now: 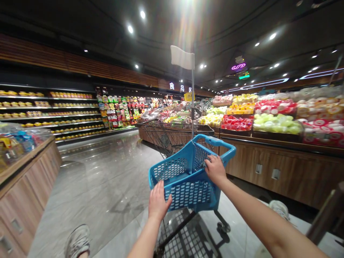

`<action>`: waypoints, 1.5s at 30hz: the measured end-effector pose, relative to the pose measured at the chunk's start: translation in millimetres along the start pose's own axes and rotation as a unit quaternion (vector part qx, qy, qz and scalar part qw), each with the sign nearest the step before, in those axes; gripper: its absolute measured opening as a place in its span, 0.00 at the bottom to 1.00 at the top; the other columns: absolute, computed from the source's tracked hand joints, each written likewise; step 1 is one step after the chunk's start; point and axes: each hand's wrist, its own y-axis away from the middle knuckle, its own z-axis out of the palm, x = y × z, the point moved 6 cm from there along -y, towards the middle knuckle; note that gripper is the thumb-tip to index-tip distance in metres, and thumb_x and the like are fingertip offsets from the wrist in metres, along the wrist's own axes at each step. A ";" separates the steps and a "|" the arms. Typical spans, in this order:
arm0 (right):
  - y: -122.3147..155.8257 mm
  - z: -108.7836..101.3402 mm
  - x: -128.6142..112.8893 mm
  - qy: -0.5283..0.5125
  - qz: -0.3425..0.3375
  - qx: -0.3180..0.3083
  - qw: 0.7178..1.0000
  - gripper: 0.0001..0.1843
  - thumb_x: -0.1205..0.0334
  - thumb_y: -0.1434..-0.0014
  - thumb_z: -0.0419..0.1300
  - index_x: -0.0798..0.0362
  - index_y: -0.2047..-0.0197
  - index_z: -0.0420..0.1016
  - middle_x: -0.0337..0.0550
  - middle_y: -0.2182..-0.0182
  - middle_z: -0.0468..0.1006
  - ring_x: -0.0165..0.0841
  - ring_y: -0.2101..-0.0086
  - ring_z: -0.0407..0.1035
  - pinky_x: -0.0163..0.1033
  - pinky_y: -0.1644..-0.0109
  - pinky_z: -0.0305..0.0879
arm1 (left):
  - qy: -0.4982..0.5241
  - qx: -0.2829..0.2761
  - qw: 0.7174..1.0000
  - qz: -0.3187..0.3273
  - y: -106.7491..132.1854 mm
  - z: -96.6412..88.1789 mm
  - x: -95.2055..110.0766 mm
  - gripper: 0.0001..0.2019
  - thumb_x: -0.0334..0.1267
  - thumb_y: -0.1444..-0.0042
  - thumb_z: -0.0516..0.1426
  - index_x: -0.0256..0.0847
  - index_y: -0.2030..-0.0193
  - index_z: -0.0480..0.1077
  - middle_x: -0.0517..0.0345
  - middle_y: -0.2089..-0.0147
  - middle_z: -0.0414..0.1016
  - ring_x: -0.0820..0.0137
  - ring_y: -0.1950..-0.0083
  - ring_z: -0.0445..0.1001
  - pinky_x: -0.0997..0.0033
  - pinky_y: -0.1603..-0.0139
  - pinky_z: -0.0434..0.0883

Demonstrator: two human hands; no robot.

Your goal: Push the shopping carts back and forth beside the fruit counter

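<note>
A small blue plastic shopping cart with perforated sides stands right in front of me. Its looped handle is at the far right end, and a pole with a white flag rises from it. My right hand is closed over the side rim, fingertips bent inward near a small dark part. My left hand rests against the near corner, fingers stretched up to the rim and thumb apart. The basket's visible inside holds nothing I can make out.
A metal shopping cart stands behind the blue one. Bagged fruit fills a wooden display on the right. A low wooden counter borders the left, with jar shelves farther back. Grey tile floor runs between. My shoes flank the cart.
</note>
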 end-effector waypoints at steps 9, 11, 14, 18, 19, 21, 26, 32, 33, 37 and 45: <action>11.8 18.8 -72.1 -0.112 0.015 -0.013 0.994 0.20 0.42 0.39 0.56 0.48 0.58 0.78 0.51 0.46 0.71 0.45 0.43 0.58 0.59 0.34 0.44 | 0.001 0.009 1.000 -0.022 0.8 -0.2 -2.7 0.31 0.43 0.42 0.53 0.32 0.34 0.60 0.41 0.36 0.67 0.55 0.35 0.64 0.51 0.36 0.61; 10.7 21.4 -79.0 -0.132 0.029 -0.011 0.991 0.20 0.43 0.37 0.54 0.48 0.60 0.79 0.49 0.47 0.72 0.43 0.43 0.59 0.58 0.34 0.44 | 0.005 0.011 1.000 -0.024 1.4 -1.1 -3.7 0.31 0.43 0.42 0.53 0.33 0.33 0.59 0.41 0.35 0.67 0.55 0.35 0.64 0.50 0.36 0.61; 7.5 23.7 -80.8 -0.150 0.061 -0.008 0.987 0.21 0.46 0.34 0.51 0.48 0.64 0.80 0.47 0.50 0.74 0.41 0.46 0.61 0.56 0.35 0.45 | 0.004 0.004 1.000 -0.024 3.1 -2.4 -4.9 0.31 0.44 0.42 0.52 0.33 0.33 0.59 0.41 0.35 0.66 0.55 0.34 0.63 0.51 0.35 0.61; 3.4 25.7 -79.0 -0.165 0.092 -0.011 0.982 0.23 0.45 0.33 0.49 0.48 0.67 0.80 0.45 0.52 0.75 0.40 0.47 0.62 0.54 0.34 0.45 | -0.003 -0.011 0.999 -0.032 5.0 -4.4 -4.3 0.30 0.43 0.41 0.52 0.31 0.33 0.59 0.41 0.34 0.65 0.57 0.33 0.62 0.52 0.34 0.60; 2.5 26.1 -78.8 -0.171 0.100 -0.013 0.980 0.24 0.45 0.33 0.48 0.48 0.68 0.80 0.45 0.52 0.76 0.40 0.47 0.63 0.54 0.34 0.45 | -0.004 -0.012 0.999 -0.036 5.2 -5.0 -3.9 0.30 0.43 0.41 0.51 0.31 0.33 0.59 0.42 0.34 0.65 0.57 0.33 0.62 0.52 0.34 0.60; 1.3 27.0 -77.7 -0.179 0.122 -0.014 0.976 0.25 0.49 0.31 0.45 0.48 0.68 0.80 0.45 0.53 0.77 0.39 0.48 0.63 0.54 0.35 0.46 | -0.005 -0.013 0.999 -0.041 5.0 -6.0 -2.8 0.30 0.42 0.41 0.51 0.31 0.34 0.59 0.42 0.34 0.65 0.57 0.33 0.62 0.53 0.34 0.60; 4.0 28.1 -79.6 -0.155 0.109 0.000 0.982 0.16 0.50 0.36 0.55 0.48 0.68 0.78 0.47 0.53 0.76 0.42 0.48 0.64 0.56 0.35 0.47 | -0.008 -0.013 0.999 -0.039 4.5 -4.5 -2.3 0.29 0.41 0.40 0.50 0.29 0.34 0.60 0.41 0.34 0.65 0.57 0.33 0.62 0.53 0.34 0.60; 7.8 29.7 -78.2 -0.103 0.020 -0.004 0.994 0.13 0.49 0.39 0.58 0.46 0.58 0.78 0.48 0.48 0.74 0.45 0.44 0.62 0.58 0.35 0.47 | -0.014 -0.011 1.000 -0.018 6.8 -3.6 -6.0 0.29 0.40 0.41 0.50 0.31 0.34 0.60 0.42 0.34 0.65 0.58 0.33 0.62 0.54 0.34 0.61; 6.6 29.9 -75.7 -0.095 0.002 -0.010 0.995 0.13 0.49 0.38 0.58 0.46 0.58 0.78 0.48 0.49 0.74 0.44 0.45 0.63 0.57 0.36 0.49 | -0.016 -0.014 1.000 -0.010 7.5 -3.7 -6.3 0.29 0.40 0.41 0.51 0.31 0.34 0.60 0.43 0.34 0.66 0.58 0.33 0.63 0.54 0.34 0.61; -0.8 27.8 -48.7 -0.059 -0.072 -0.022 0.995 0.11 0.53 0.36 0.57 0.48 0.60 0.77 0.47 0.51 0.76 0.41 0.50 0.67 0.53 0.39 0.55 | -0.026 -0.027 0.999 0.022 11.2 -2.2 -5.7 0.31 0.40 0.43 0.52 0.31 0.33 0.59 0.44 0.34 0.66 0.58 0.34 0.64 0.56 0.34 0.62; -12.7 11.7 34.0 0.014 -0.054 0.022 0.998 0.15 0.50 0.35 0.54 0.50 0.57 0.78 0.50 0.52 0.75 0.43 0.49 0.66 0.57 0.37 0.52 | -0.029 0.024 0.999 0.037 20.8 7.6 9.0 0.32 0.37 0.46 0.53 0.33 0.33 0.59 0.45 0.35 0.67 0.58 0.34 0.64 0.56 0.35 0.62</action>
